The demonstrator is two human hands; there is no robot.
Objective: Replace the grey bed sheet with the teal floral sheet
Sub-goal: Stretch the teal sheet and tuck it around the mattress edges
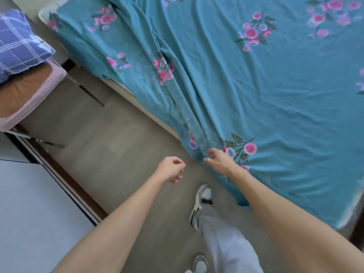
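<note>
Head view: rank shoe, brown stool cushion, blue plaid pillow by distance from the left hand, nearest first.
From the left hand:
1. Shoe, on the floor just below and right of the hand.
2. Brown stool cushion, far left, beside the bed.
3. Blue plaid pillow, on top of that cushion at the upper left corner, farthest.

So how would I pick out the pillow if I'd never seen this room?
Start from the big bed covered by the teal floral sheet, then look across the strip of floor to the upper left corner of the view. There a pillow lies on a brown cushion with a pink edge. It is the only blue cloth with a white check pattern.
</note>
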